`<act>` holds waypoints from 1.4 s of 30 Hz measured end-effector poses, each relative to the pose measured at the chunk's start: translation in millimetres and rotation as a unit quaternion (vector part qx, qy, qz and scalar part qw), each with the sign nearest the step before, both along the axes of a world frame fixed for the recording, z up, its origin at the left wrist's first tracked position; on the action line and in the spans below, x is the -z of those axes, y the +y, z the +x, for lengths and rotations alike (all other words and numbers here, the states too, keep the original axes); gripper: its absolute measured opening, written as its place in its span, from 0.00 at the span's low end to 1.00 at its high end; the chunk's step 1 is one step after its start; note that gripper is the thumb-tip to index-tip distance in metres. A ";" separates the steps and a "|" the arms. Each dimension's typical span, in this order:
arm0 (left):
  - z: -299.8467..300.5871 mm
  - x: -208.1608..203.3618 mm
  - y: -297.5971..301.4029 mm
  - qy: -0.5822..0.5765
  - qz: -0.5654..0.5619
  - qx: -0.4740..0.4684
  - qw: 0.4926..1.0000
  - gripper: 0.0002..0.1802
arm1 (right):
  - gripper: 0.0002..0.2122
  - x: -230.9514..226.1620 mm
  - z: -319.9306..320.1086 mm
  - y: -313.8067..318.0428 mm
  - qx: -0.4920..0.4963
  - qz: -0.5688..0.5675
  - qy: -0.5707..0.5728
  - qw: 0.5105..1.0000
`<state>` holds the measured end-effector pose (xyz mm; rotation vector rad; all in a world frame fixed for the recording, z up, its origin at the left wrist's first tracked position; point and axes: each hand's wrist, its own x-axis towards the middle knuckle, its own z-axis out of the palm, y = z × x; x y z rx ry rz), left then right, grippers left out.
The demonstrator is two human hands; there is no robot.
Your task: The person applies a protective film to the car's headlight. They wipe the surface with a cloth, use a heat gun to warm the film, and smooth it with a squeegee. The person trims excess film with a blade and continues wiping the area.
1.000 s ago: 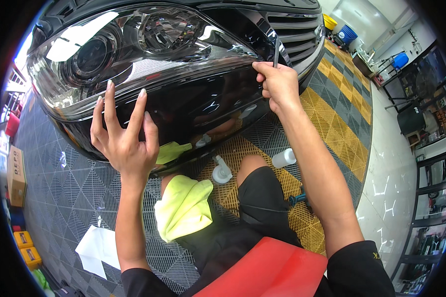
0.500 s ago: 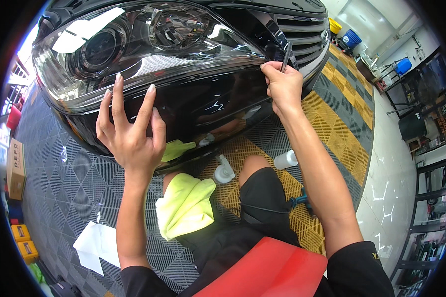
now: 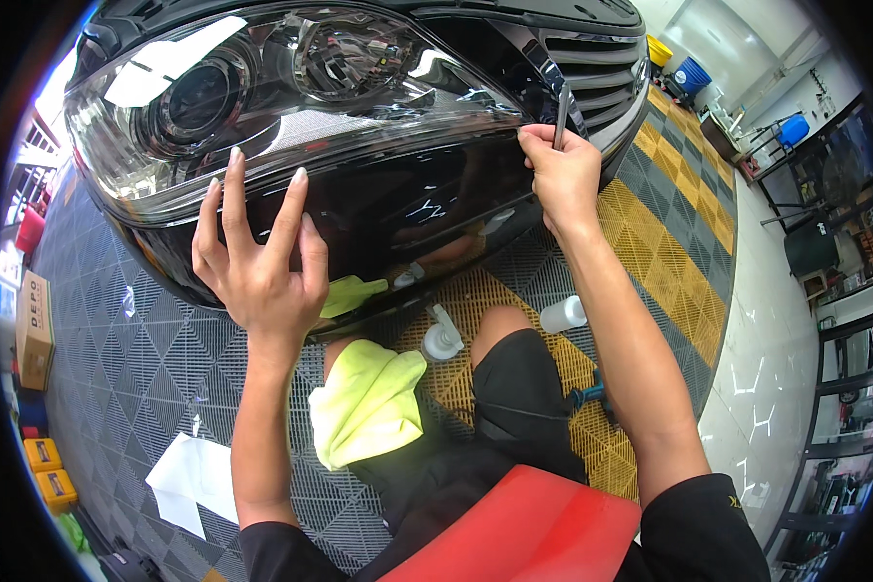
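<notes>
A black car's front end fills the upper view, with a large clear headlight (image 3: 344, 63) over a glossy black bumper (image 3: 398, 209). My left hand (image 3: 262, 276) is open, fingers spread, its fingertips at the bumper's upper edge just under the headlight. At the headlight's inner corner, beside the grille (image 3: 601, 73), my right hand (image 3: 565, 179) is closed around a slim dark pen-like tool (image 3: 562, 114). The tool points up from between the fingers; its exact kind cannot be made out. The right thumb and fingertip lie close to the seam between headlight and bumper.
A yellow-green cloth (image 3: 364, 407) drapes over my leg. Near my knees lie a white spray bottle (image 3: 443, 339) and a white cylindrical bottle (image 3: 563, 314). White paper (image 3: 189, 485) lies on the grid floor at left, beyond it a cardboard box (image 3: 36, 332). A red panel (image 3: 524, 533) covers my lap.
The view has shifted very slightly. My right hand has turned a little at the headlight corner, still holding the slim tool; my left hand stays in place.
</notes>
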<state>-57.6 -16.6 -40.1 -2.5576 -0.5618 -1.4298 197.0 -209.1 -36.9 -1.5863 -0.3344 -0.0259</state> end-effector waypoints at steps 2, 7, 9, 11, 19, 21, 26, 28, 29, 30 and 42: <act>0.1 0.2 -0.9 0.001 0.001 0.000 1.000 0.24 | 0.06 0.5 0.7 0.2 -0.004 0.000 0.008 1.000; 0.3 -0.1 -1.8 0.004 0.002 -0.002 1.000 0.24 | 0.06 1.5 1.9 -1.4 -0.012 0.002 0.001 1.000; 0.7 0.1 -2.4 0.002 0.003 -0.003 1.000 0.24 | 0.06 0.9 2.2 -2.2 -0.014 0.001 0.000 1.000; 0.9 -0.1 -3.1 0.002 0.002 -0.002 1.000 0.25 | 0.06 0.3 2.5 -2.9 -0.013 -0.004 -0.003 1.000; 0.7 -3.8 -4.4 -0.003 0.011 -0.010 1.000 0.22 | 0.04 -21.0 -4.7 -2.0 -0.017 0.042 0.176 0.983; 1.8 -3.8 -5.7 -0.005 0.012 -0.008 1.000 0.22 | 0.03 -27.2 -0.7 -4.2 -0.035 0.064 0.244 0.967; 2.2 -4.4 -10.6 0.003 -0.005 0.002 1.000 0.24 | 0.07 -37.2 8.7 -3.7 -0.019 0.110 0.335 0.936; 2.6 -4.8 -10.2 0.000 -0.004 0.004 1.000 0.24 | 0.06 -38.0 10.0 -0.1 -0.015 0.113 0.332 0.936; 2.1 -4.9 -10.5 -0.001 -0.005 0.004 1.000 0.24 | 0.06 -38.5 9.4 0.7 -0.013 0.113 0.330 0.937; 2.0 -5.7 -11.2 -0.002 0.000 0.003 1.000 0.23 | 0.07 -39.1 8.7 0.5 -0.007 0.113 0.332 0.937; 2.0 -7.4 -20.3 -0.006 -0.013 0.012 1.000 0.23 | 0.07 -36.7 7.9 -10.3 -0.012 0.121 0.316 0.941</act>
